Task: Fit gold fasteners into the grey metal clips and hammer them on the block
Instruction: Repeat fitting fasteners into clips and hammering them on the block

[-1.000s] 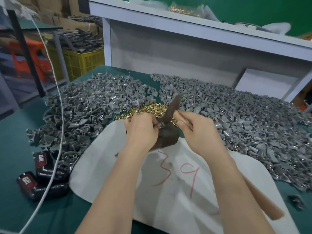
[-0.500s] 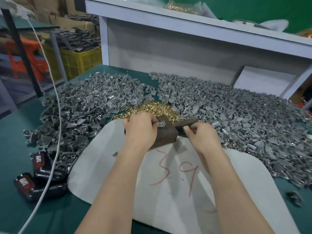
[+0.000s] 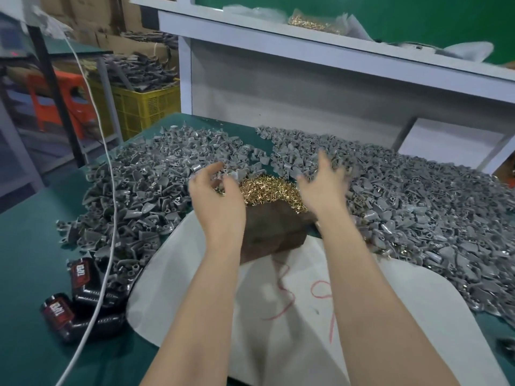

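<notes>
A brown block (image 3: 276,229) sits on a white sheet (image 3: 292,330), behind which lies a heap of gold fasteners (image 3: 267,189). Grey metal clips are piled on the left (image 3: 145,185) and on the right (image 3: 418,207). My left hand (image 3: 217,196) hovers at the edge of the left pile, its curled fingers and thumb pinching a grey clip (image 3: 225,174). Over the near edge of the right pile, my right hand (image 3: 323,185) has its fingers spread and holds nothing. No hammer is in view.
Two black-and-red battery packs (image 3: 80,277) lie at the left on the green table (image 3: 33,246), crossed by a white cable (image 3: 108,190). A yellow crate (image 3: 145,104) stands beyond. A white shelf (image 3: 334,48) with a bag of gold fasteners (image 3: 312,23) runs across the back.
My right hand struck the block with the hammer, then let it go and reached to the right pile. My left hand left the block and moved up to the left pile.
</notes>
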